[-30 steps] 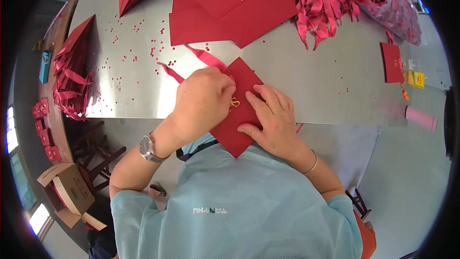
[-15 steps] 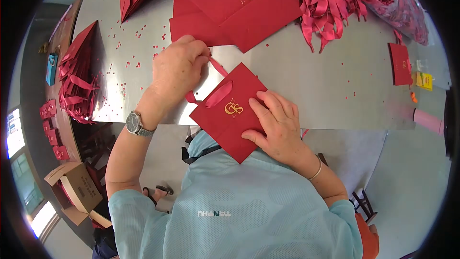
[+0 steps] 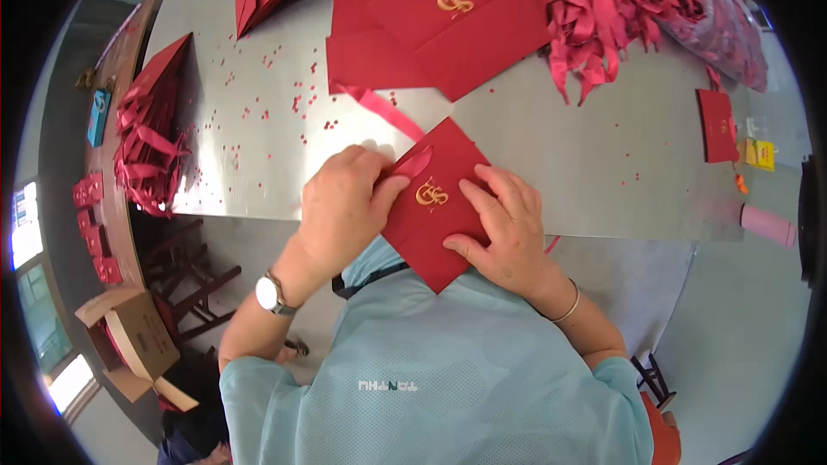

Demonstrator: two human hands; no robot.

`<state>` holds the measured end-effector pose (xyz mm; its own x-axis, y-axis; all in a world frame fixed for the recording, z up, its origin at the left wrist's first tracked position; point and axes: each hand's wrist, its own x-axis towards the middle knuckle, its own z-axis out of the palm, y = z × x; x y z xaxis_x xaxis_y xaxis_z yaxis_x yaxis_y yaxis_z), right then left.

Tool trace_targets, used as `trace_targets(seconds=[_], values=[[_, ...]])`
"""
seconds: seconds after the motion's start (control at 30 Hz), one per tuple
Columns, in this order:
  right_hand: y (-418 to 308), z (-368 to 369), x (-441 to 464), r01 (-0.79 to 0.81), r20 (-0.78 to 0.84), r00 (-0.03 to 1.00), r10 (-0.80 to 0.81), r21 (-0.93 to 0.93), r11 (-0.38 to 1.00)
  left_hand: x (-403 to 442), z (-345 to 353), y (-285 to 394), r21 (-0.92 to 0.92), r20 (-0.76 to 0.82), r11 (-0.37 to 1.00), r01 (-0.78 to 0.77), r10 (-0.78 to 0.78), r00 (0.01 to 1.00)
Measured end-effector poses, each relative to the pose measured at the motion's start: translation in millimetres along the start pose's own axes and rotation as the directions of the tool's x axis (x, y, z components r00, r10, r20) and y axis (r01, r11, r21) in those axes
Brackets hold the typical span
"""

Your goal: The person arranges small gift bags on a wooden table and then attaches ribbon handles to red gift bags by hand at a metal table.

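A small flat red paper gift bag point(image 3: 419, 232) with a gold monogram is tilted cornerwise at the table's near edge, its lower corner against the light blue shirt. My right hand point(image 3: 506, 228) grips its right side, thumb on the front. My left hand point(image 3: 345, 207), wearing a watch, is closed in a pinch at the bag's upper left edge, where a pink ribbon point(image 3: 415, 162) lies across the front; the pinched end is hidden by the fingers. Another length of ribbon point(image 3: 379, 108) runs from behind the bag's top edge onto the table.
Flat red bags point(image 3: 388, 60) lie ahead, beside a heap of loose ribbons point(image 3: 594, 26) and a plastic sack point(image 3: 719, 39). Bags with ribbons point(image 3: 151, 133) are stacked at left. Red paper dots dot the metal table point(image 3: 568, 164). A carton point(image 3: 142, 336) stands at lower left.
My left hand has come back from the far ribbon end to the bag's left edge, closing there. The far ribbon now lies released. My right hand still grips the bag.
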<state>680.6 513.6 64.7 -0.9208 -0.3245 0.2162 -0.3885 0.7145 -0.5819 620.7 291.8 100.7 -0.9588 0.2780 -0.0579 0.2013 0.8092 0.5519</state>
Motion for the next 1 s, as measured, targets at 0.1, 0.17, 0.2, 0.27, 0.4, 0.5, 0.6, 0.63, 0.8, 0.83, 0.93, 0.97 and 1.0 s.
trace_targets(seconds=[0.1,0.17,0.2,0.27,0.4,0.5,0.6,0.63,0.8,0.83,0.93,0.97,1.0], values=[[1.7,-1.9,-1.5,-0.010,-0.067,0.998,0.010,0.010,1.000,0.5,6.0,3.0,-0.150,0.004,0.986,0.074,-0.074,0.997],[6.8,-3.3,-3.6,-0.022,-0.189,0.980,0.069,0.241,0.970,3.0,-0.7,8.5,-0.345,0.070,0.919,0.193,-0.180,0.981],[5.1,-8.5,-3.3,-0.063,-0.203,0.972,0.121,0.272,0.960,1.7,-5.6,9.8,-0.387,0.052,0.913,0.131,-0.120,0.991],[8.2,-18.2,-3.7,-0.168,-0.155,0.956,0.251,0.412,0.896,0.6,-17.7,17.5,-0.434,-0.005,0.901,0.008,-0.011,1.000],[5.1,-64.6,5.0,-0.254,0.021,0.930,0.368,0.760,0.599,7.3,-32.3,25.6,-0.313,-0.269,0.863,-0.396,0.319,0.909],[-6.0,-105.2,16.7,-0.072,-0.191,0.953,0.235,0.611,0.788,18.6,-38.9,37.4,-0.194,-0.349,0.840,-0.508,0.424,0.835],[-14.1,-102.1,27.1,0.156,-0.518,0.813,-0.266,-0.246,0.957,19.5,-35.3,25.8,-0.406,-0.427,0.815,-0.414,0.231,0.874],[-20.7,-90.4,28.1,0.118,-0.441,0.869,-0.223,-0.252,0.961,17.3,-32.5,19.2,-0.574,-0.410,0.747,-0.334,0.090,0.908],[-20.9,-56.4,33.9,0.108,-0.077,0.993,-0.087,0.327,0.939,2.6,-16.3,-4.0,-0.634,-0.496,0.741,-0.223,-0.167,0.852],[-2.3,-58.2,41.3,0.123,-0.255,0.965,-0.059,0.242,0.962,-3.0,-12.9,-1.6,-0.596,-0.478,0.786,-0.164,-0.183,0.859],[74.1,-87.2,70.1,0.077,-0.250,0.958,-0.145,-0.263,0.962,0.1,-2.1,3.6,-0.292,-0.457,0.924,-0.246,0.091,0.885],[94.2,-90.1,75.4,0.118,-0.167,0.966,-0.195,-0.386,0.915,5.3,0.2,12.9,-0.198,-0.448,0.940,-0.277,0.165,0.879],[107.5,-92.7,79.7,0.140,-0.155,0.965,-0.211,-0.376,0.916,14.2,1.3,19.0,-0.114,-0.448,0.937,-0.330,0.248,0.859]])
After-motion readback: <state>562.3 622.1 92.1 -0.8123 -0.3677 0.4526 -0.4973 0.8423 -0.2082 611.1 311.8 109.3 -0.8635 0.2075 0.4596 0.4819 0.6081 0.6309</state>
